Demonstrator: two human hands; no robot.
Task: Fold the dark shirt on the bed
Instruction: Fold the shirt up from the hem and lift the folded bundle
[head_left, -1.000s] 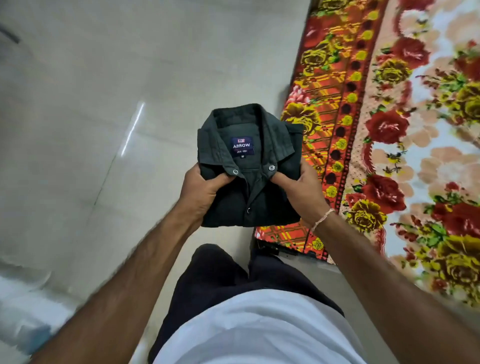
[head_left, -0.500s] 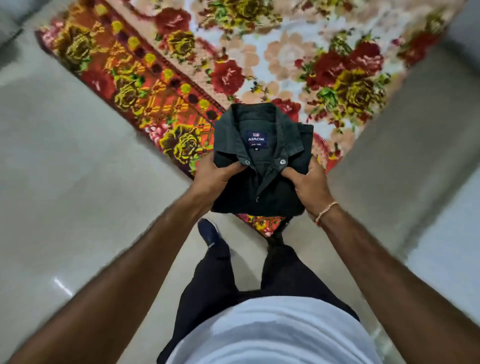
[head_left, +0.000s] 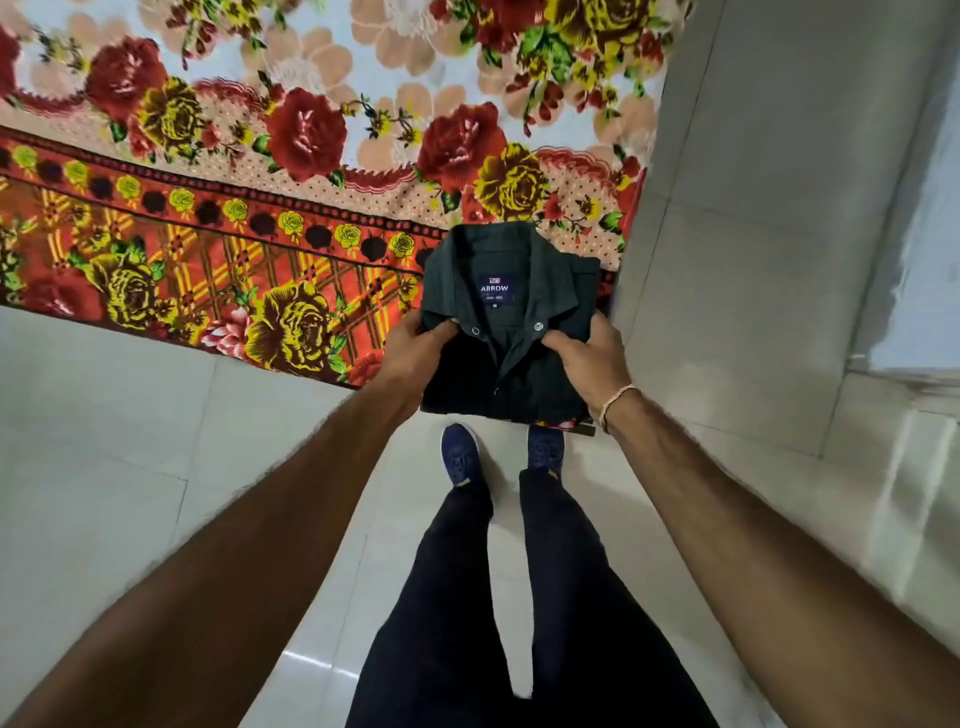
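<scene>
The dark shirt (head_left: 511, 322) is folded into a compact square with its collar up and a blue label showing. I hold it in the air over the near right corner of the bed (head_left: 322, 156). My left hand (head_left: 410, 356) grips its left edge with the thumb on top. On the opposite edge my right hand (head_left: 592, 366) grips the same way. The shirt's lower part hangs over the floor, its collar end over the bed's flowered cover.
The bed's red and yellow border (head_left: 218, 280) runs across the left middle. A pale wall (head_left: 769, 208) rises at the right. Glossy floor tiles (head_left: 156, 467) lie below. My legs and blue shoes (head_left: 460, 457) stand under the shirt.
The view has swung round so the bed now lies straight ahead instead of to the right. The folded shirt stays gripped in both hands and now sits over the bed's corner.
</scene>
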